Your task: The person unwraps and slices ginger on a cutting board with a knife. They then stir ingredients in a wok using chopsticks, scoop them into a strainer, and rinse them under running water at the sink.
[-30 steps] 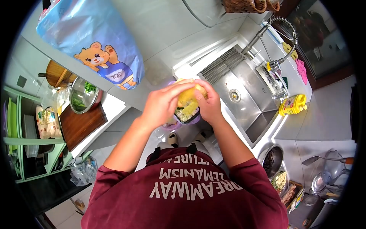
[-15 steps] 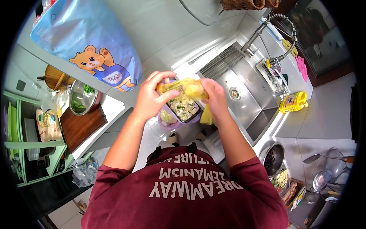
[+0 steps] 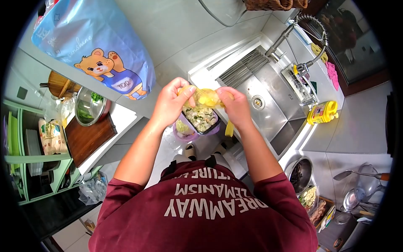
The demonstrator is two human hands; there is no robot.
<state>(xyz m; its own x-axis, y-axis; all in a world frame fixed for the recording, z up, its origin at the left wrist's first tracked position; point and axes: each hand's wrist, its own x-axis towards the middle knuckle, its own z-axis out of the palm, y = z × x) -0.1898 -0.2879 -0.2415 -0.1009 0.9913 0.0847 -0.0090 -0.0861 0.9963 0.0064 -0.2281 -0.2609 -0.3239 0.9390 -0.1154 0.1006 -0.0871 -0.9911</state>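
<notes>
Between my two hands a thin yellow plastic bag (image 3: 206, 97) is stretched out, with drawstring-like yellow strips hanging at its right side. My left hand (image 3: 175, 98) pinches the bag's left edge. At the right edge, my right hand (image 3: 235, 105) has its fingers closed on the bag. Just below the bag is a black tray (image 3: 217, 124) holding chopped, pale green and white food scraps (image 3: 202, 118). Under and beside the tray shows a purple container (image 3: 189, 136) with more pale green scraps in it.
A steel sink (image 3: 268, 109) with a faucet (image 3: 308, 65) lies to the right, a yellow bottle (image 3: 321, 112) beside it. At left are a blue bear bag (image 3: 113, 50), a glass bowl (image 3: 89, 110) and a cutting board (image 3: 90, 136). A metal bowl (image 3: 300, 175) sits lower right.
The yellow bag, bunched over the tray a second ago, is now spread between my hands. My hands have moved apart, and more of the scraps and the purple container shows.
</notes>
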